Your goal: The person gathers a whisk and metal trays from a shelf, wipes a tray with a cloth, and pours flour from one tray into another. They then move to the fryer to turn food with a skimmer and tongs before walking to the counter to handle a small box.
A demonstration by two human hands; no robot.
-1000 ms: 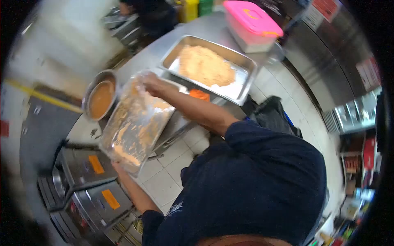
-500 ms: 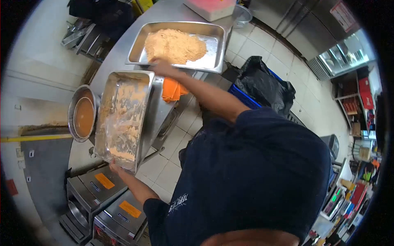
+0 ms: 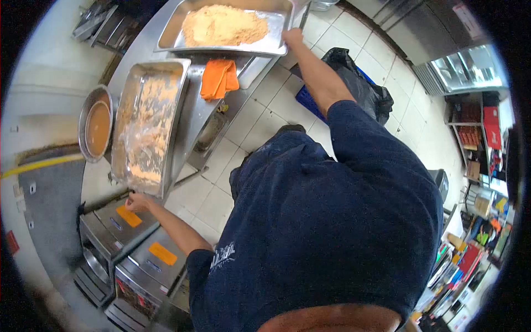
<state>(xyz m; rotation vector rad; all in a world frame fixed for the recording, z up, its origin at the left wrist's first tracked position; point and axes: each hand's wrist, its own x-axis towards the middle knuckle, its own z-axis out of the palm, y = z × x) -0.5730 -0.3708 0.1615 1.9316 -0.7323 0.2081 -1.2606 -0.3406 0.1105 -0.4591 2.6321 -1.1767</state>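
My right hand (image 3: 292, 37) is closed on the right corner of a deep steel pan (image 3: 281, 27), which holds a heap of orange-tan breading (image 3: 224, 26). Beside it lies a second steel pan (image 3: 176, 119), its bottom smeared with the same coating. My left hand (image 3: 138, 202) is just off the near end of this second pan, fingers curled, with nothing visible in them. A folded orange cloth (image 3: 219, 79) lies between the pans at the counter's edge. Left of the smeared pan stands a round metal bowl (image 3: 83, 127) of brownish liquid (image 3: 99, 129).
The steel counter (image 3: 130, 65) carries the pans. Two steel appliances with orange labels (image 3: 129, 216) stand at the lower left. A blue crate (image 3: 307, 105) with a black plastic bag (image 3: 369, 91) sits on the tiled floor (image 3: 265, 124). Shelving (image 3: 467, 130) stands at the far right.
My right hand has moved from the side of the breading pan between the pans to its right corner. My left hand has come away from the smeared pan's end. The view has shifted.
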